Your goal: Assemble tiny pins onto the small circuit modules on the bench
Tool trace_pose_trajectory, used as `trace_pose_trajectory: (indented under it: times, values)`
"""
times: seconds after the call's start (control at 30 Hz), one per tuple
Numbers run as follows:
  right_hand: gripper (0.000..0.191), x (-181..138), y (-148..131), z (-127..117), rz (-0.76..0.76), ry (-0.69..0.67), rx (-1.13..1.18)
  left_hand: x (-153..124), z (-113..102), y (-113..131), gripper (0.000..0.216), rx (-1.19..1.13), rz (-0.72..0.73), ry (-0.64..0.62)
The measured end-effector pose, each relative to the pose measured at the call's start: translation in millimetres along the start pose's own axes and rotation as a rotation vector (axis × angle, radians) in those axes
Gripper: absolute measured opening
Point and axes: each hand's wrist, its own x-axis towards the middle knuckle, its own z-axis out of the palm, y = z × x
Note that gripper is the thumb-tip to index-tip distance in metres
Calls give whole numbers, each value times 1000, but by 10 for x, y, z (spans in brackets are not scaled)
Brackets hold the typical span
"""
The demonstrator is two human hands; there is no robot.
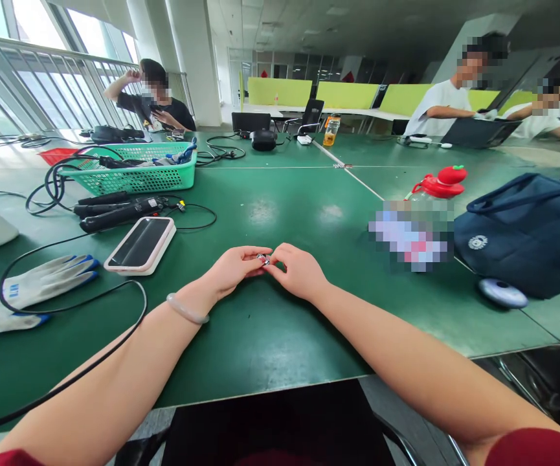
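Observation:
My left hand (234,268) and my right hand (299,268) meet fingertip to fingertip just above the green table (260,349). Pinched between them is a small shiny silver-coloured piece (263,259), too small to name. The left thumb and forefinger close around it from one side. From the other side, the right thumb and forefinger touch it in a pinch. A pale bangle (187,310) circles my left wrist. Left of my hands lies a phone in a pale pink case (141,246).
At left are work gloves (32,291), black cables, black-handled devices (119,213) and a green basket (134,169). A red-lidded bottle (437,184), a navy bag (527,233) and a round pale object (503,293) stand at right. A black cable crosses over my left forearm. People sit across the table.

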Motion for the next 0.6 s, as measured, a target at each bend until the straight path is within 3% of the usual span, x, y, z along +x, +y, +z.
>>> trace_pose_trajectory:
  times: [0.13, 0.2, 0.23, 0.37, 0.4, 0.47, 0.53, 0.6]
  values:
    - [15, 10, 16, 10, 7, -21, 2, 19, -31, 5, 32, 23, -12, 83]
    - [17, 21, 42, -10, 40, -7, 14, 39, -126, 38, 34, 163, 35, 157]
    - [19, 27, 62, -25, 66, 2, 21, 47, -198, 69, 34, 295, 74, 211]
    - [27, 52, 168, -90, 175, 30, 54, 35, -560, 251, 37, 1184, 189, 561]
    - [28, 55, 195, -102, 194, 33, 64, 22, -632, 294, 40, 1329, 158, 619]
    - [28, 56, 237, -115, 228, 22, 78, -9, -715, 355, 45, 1520, -40, 636]
    - [27, 51, 255, -116, 259, -22, 79, -37, -714, 378, 43, 1603, -210, 638]
    - [26, 44, 250, -113, 270, -63, 72, -51, -666, 374, 39, 1640, -259, 634]
